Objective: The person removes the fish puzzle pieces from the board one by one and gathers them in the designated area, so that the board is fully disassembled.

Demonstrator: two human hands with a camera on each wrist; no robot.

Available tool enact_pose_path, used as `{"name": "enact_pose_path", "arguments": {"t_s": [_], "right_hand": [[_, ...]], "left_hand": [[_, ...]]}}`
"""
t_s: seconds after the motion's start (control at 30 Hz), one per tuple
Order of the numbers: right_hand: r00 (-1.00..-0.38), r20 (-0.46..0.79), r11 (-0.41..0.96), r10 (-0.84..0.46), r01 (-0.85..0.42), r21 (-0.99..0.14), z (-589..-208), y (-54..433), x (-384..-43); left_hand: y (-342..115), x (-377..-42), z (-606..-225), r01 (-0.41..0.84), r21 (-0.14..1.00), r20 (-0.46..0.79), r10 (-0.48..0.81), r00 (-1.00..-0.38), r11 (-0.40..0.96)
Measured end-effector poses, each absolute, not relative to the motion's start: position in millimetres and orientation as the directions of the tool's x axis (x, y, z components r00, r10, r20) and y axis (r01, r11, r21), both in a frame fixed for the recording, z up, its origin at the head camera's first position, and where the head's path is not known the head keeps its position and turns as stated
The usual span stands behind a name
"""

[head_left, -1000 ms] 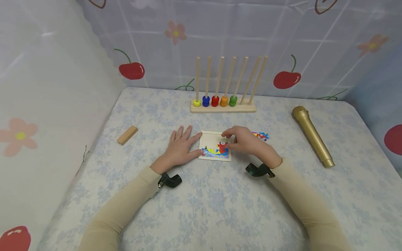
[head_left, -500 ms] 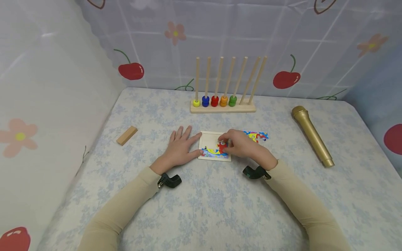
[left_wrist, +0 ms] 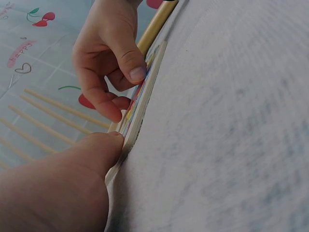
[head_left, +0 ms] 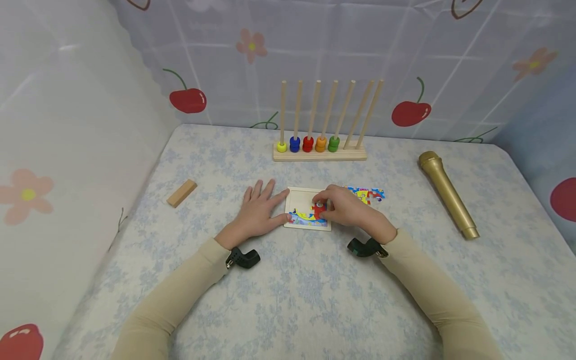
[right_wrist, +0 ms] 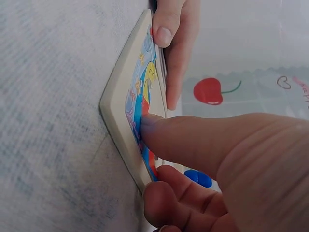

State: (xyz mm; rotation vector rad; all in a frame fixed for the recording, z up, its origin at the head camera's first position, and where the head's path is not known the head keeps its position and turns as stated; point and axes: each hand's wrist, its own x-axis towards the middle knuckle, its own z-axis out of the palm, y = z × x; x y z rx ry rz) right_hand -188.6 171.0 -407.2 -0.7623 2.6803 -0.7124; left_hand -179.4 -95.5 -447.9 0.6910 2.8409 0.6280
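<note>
A shallow wooden puzzle tray (head_left: 308, 228) lies flat on the table, its lower part filled with blue, yellow and red pieces. My left hand (head_left: 255, 216) rests spread on the table, thumb and index fingertip touching the tray's left edge. Over the tray's right side, my right hand (head_left: 345, 206) bends its thumb and fingers about a red puzzle piece (head_left: 318, 210). In the right wrist view the right thumb (right_wrist: 183, 137) presses on the picture. The right fingers partly hide that piece. Beyond the right hand lie joined loose puzzle pieces (head_left: 375, 194), partly covered by it.
Behind the tray stands a wooden bead rack (head_left: 319, 156) with upright pegs and coloured beads. A gold toy microphone (head_left: 449, 195) lies at the right. Toward the left lies a small wooden block (head_left: 182, 193). A printed curtain rises behind the table.
My right hand has shifted slightly left and down onto the red piece, its thumb and index closing in. More of the loose pieces now shows. My left hand has stayed put.
</note>
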Motion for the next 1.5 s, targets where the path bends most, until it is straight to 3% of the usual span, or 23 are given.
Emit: {"name": "enact_pose_path", "arguments": {"t_s": [0.9, 1.5], "right_hand": [[-0.847, -0.068, 0.744, -0.528, -0.423, -0.517, -406.1, 168.4, -184.6], [-0.822, -0.072, 0.705, -0.564, -0.435, -0.560, -408.2, 169.7, -184.6]], "left_hand": [[-95.1, -179.2, -446.4, 0.408, 0.418, -0.045, 0.467, -0.883, 0.812], [-94.9, -178.4, -447.6, 0.398, 0.431, -0.057, 0.464, -0.884, 0.810]]}}
